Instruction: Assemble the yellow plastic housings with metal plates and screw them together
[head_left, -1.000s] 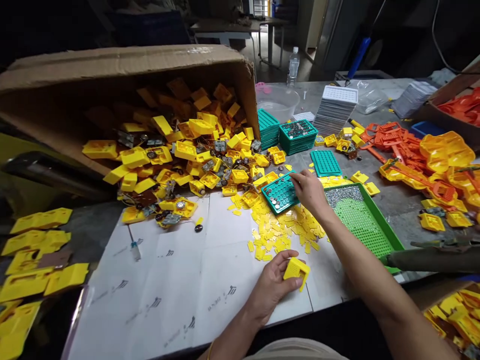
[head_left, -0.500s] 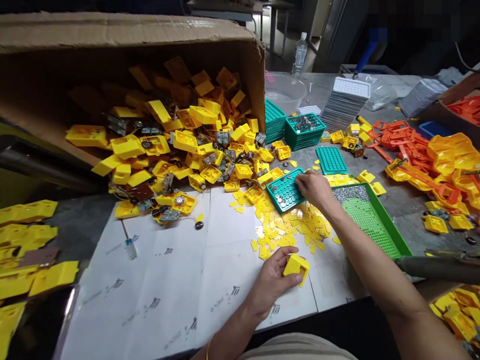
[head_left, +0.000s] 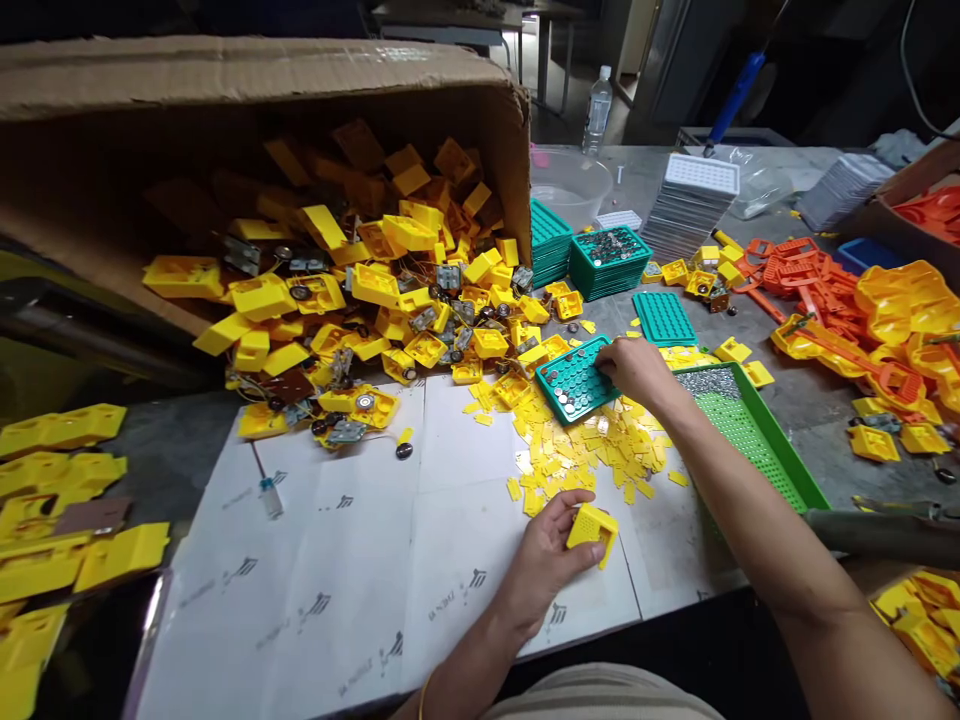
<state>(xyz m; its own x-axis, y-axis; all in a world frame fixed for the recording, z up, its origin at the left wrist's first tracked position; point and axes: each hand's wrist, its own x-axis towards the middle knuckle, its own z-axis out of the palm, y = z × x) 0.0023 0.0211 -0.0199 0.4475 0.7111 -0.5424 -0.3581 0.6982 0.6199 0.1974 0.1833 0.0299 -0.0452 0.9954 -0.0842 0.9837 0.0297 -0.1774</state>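
Note:
My left hand (head_left: 544,560) is closed around a small yellow plastic housing (head_left: 592,530), its thumb across the lower edge; small holes and an opening show on the housing. My right hand (head_left: 637,370) reaches to the right end of a teal tray (head_left: 553,402), fingers bent together over its surface. Whatever those fingertips pinch, if anything, is hidden. Several small round metal discs, like button cells, sit in the tray's left part. The tray rests on a heap of flat yellow plastic pieces (head_left: 592,455).
A cardboard box (head_left: 517,150) spills yellow housings with wires and circuit parts. A screwdriver (head_left: 270,495) lies on the white sheet (head_left: 360,570). Right of the tray stands a green bin (head_left: 799,460) of small metal parts. Beyond are stacked teal trays (head_left: 609,275) and orange parts (head_left: 806,285).
The view has shifted slightly. My right hand stays at the tray's right end, its fingers a little lower over it. My left hand keeps hold of the yellow housing.

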